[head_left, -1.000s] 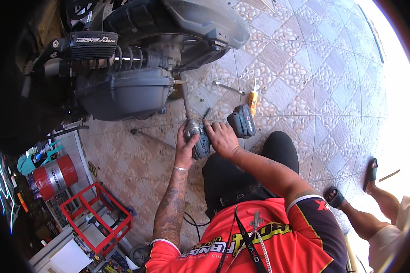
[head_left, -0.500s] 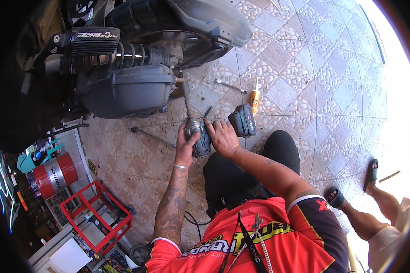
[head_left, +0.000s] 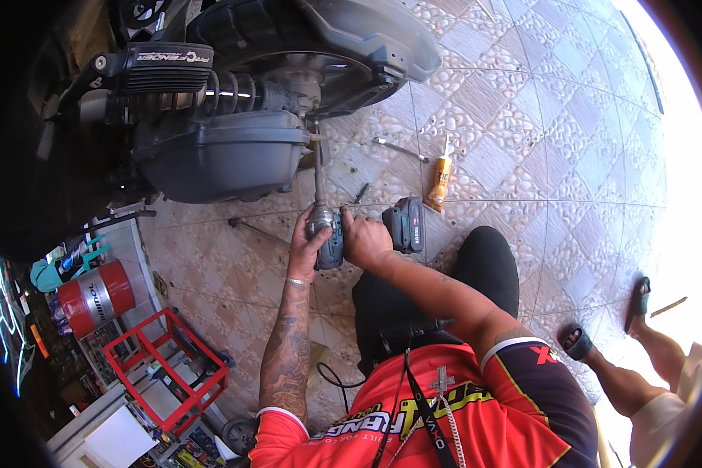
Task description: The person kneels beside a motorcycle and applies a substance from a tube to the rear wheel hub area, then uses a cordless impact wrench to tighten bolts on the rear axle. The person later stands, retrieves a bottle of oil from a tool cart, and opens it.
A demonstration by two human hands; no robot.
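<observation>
My left hand [head_left: 304, 248] wraps around the front of a cordless impact wrench [head_left: 331, 251], its thumb across the metal nose. My right hand [head_left: 368, 240] closes around the tool's handle, and the battery [head_left: 405, 225] sticks out beyond my fingers. From the nose, a long extension bar [head_left: 318, 175] reaches up to the underside of a scooter's rear end. Its far end meets the area beside the dark drive case [head_left: 218, 156]; the exact contact is hidden. On the tiles just past my hands lies a small dark bolt [head_left: 362, 193].
A wrench [head_left: 401, 148] and an orange tube [head_left: 441, 183] lie on the right. A long-handled tool [head_left: 256, 229] lies left of my hands. The rear wheel [head_left: 320, 58] is above. A red frame [head_left: 164, 366] and red drum [head_left: 95, 298] stand lower left. Another person's sandalled feet [head_left: 577, 343] are at right.
The impact wrench and both hands have shifted slightly left, and the extension bar now stands straighter. The battery has swung a little down and left. The view has shifted slightly.
</observation>
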